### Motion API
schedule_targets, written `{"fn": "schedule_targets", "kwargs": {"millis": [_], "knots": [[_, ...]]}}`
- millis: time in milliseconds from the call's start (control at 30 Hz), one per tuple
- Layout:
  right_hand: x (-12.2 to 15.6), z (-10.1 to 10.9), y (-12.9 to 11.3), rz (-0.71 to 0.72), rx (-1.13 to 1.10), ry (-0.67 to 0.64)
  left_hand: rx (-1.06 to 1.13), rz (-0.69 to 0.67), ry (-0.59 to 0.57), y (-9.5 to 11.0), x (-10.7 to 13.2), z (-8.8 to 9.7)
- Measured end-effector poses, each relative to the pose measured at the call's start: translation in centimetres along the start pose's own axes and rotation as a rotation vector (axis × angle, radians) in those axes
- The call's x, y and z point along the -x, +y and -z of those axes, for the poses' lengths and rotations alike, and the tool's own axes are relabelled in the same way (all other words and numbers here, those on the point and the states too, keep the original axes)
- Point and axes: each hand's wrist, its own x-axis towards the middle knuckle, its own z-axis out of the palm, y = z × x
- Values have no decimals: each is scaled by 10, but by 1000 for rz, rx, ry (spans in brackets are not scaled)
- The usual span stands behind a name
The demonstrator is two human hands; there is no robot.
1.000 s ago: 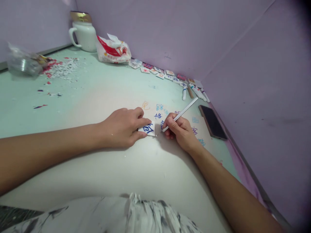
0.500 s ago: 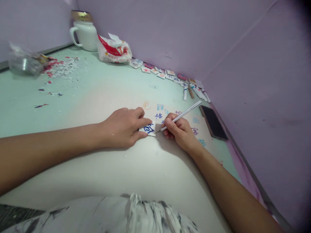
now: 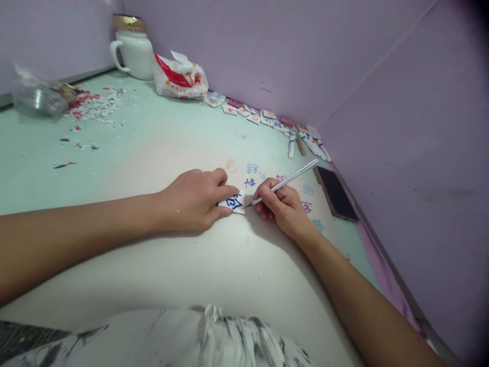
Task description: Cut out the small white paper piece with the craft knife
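While hands (image 3: pixel 195 200) hold tile (image 3: pixel 236 203), tool (image 3: pixel 293 175) | mug (image 3: pixel 134 57) lidded | packet (image 3: pixel 179 87) showing tissue (image 3: pixel 182 59)

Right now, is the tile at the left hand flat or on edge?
Flat: the tile lies on the table, blue-marked face up, held by the left hand.
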Motion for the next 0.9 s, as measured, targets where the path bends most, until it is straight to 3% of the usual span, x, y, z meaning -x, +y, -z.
{"fn": "schedule_targets", "kwargs": {"millis": [500, 900], "knots": [[5, -6, 0, 4, 159, 23, 13, 33, -3, 4, 0, 3], [4, -8, -2, -92, 10, 86, 12, 28, 12, 3, 0, 1]]}}
